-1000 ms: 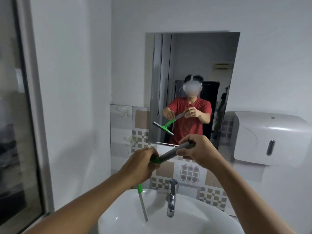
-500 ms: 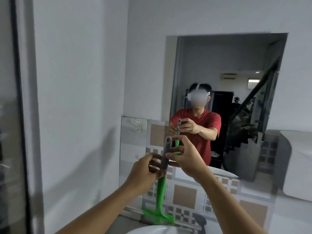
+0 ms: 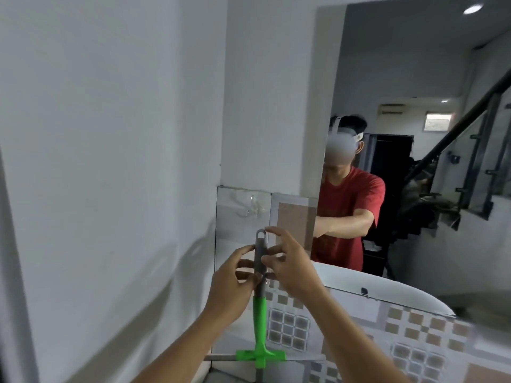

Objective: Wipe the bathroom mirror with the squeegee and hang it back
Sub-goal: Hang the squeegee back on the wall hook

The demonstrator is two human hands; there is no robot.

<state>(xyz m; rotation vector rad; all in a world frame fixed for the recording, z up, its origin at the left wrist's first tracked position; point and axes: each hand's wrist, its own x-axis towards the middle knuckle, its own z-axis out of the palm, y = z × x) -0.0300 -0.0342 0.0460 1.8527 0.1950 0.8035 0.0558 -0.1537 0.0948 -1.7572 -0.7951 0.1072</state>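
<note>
The squeegee (image 3: 260,322) stands upright in front of me, grey handle on top, green neck and green blade holder at the bottom. My left hand (image 3: 235,283) grips the grey handle from the left. My right hand (image 3: 287,266) pinches the handle from the right, its fingers near the hanging hole at the handle's top end. A clear plastic wall hook (image 3: 250,205) sits on the tile a little above and left of the handle's top. The mirror (image 3: 414,64) fills the upper right and reflects a person in a red shirt.
A white wall (image 3: 110,134) takes up the left half. Patterned beige and white tiles (image 3: 414,333) run below the mirror. The sink shows only as a white rim reflected in the mirror (image 3: 387,288).
The view has swung left and closer to the wall. The squeegee stays upright and has risen toward the clear hook; both hands keep hold of its handle.
</note>
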